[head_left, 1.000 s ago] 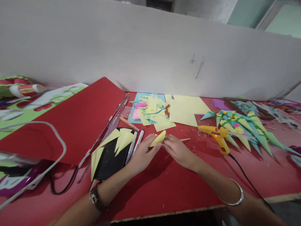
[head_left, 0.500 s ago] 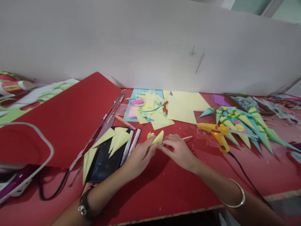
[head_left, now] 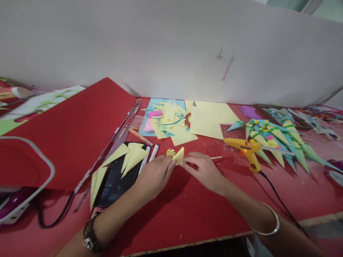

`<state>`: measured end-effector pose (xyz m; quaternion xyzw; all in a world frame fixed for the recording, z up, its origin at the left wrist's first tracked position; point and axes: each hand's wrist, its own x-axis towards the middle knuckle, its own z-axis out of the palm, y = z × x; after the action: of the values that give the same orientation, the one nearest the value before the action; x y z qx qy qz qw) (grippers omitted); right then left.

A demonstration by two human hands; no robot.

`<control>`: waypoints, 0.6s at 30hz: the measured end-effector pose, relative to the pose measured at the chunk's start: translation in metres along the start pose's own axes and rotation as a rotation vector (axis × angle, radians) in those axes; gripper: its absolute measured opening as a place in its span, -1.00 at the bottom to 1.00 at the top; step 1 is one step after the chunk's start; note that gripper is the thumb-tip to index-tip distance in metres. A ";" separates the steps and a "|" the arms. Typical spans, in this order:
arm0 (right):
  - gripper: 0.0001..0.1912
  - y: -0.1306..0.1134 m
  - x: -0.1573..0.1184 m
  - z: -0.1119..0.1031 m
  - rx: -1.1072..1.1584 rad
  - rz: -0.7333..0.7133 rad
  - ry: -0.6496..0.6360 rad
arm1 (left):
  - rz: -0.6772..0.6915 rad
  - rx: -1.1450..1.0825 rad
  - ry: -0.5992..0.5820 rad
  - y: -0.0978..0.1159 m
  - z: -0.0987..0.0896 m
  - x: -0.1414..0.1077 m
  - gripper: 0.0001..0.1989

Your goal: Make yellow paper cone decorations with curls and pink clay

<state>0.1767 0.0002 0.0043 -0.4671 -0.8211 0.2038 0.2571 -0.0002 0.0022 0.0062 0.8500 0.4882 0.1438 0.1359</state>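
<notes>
Near the middle of the red table, my left hand pinches a small folded yellow paper piece with ruffled petals at its left side. My right hand is closed on a thin wooden stick, whose end pokes out to the right behind the fingers. The fingertips of both hands nearly meet at the base of the yellow paper. Yellow paper cut-outs lie on a black tablet beside my left forearm, with two white markers next to it.
A yellow glue gun with a lit orange light and black cord lies at the right, by several yellow and blue paper cones. Paper scraps and yellow sheets lie behind my hands. A large red board covers the left.
The view has shifted slightly. My right fingers have drawn back a little from the yellow paper, and the paper shows a more open fold.
</notes>
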 end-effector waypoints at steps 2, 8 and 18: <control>-0.74 0.002 0.000 0.000 0.015 -0.036 0.002 | 0.020 0.024 -0.012 -0.001 -0.001 0.001 -0.62; -0.74 0.005 0.001 0.000 -0.057 -0.036 0.040 | 0.065 0.013 -0.096 -0.004 -0.001 0.002 -0.64; -0.71 0.002 -0.001 0.000 -0.088 -0.044 0.001 | -0.073 -0.345 -0.079 -0.003 -0.002 0.003 -0.67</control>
<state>0.1782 0.0005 0.0028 -0.4601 -0.8391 0.1616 0.2412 -0.0022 0.0065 0.0069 0.8009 0.4810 0.1867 0.3039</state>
